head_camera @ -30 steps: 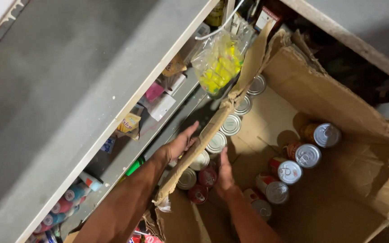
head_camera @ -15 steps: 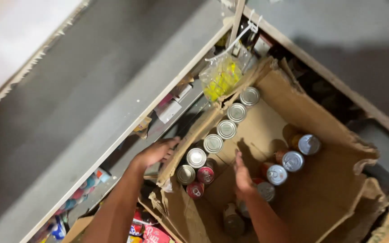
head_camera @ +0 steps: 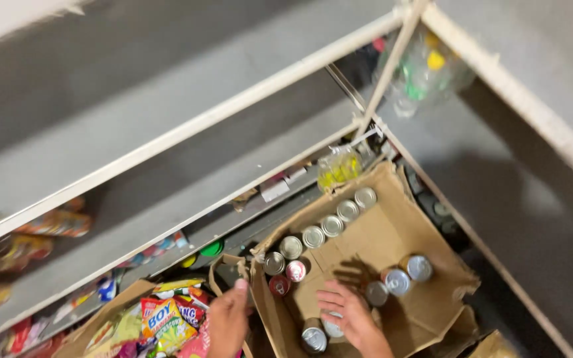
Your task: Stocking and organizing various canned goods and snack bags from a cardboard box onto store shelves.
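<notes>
**shelfwatcher:** So what's actually in the open brown cardboard box [head_camera: 392, 232]?

**canfan22:** A row of silver-topped round metal cans [head_camera: 321, 231] lined up along its far wall, with a couple of red-topped cans [head_camera: 296, 270] at the near end of that row. Three more cans [head_camera: 399, 278] sit by the box's right wall, and one lone can [head_camera: 314, 338] is at its near edge.

**shelfwatcher:** And the hands?

**canfan22:** Left hand [head_camera: 228, 319] grips the box's near-left flap, fingers curled over the edge. Right hand [head_camera: 347, 311] is inside the box, fingers spread and empty, palm over the bare cardboard floor beside the lone can.

**shelfwatcher:** Anything around the box?

**canfan22:** Left of the box there's a heap of bright yellow-and-red snack packets [head_camera: 164, 318]. Just behind the box, a clear bag of yellow stuff [head_camera: 339, 169] hangs off the white metal shelf frame [head_camera: 187, 129]. Grey shelf boards [head_camera: 134, 106] rise above the box, with blurry coloured packets on the lower left ones.
</notes>
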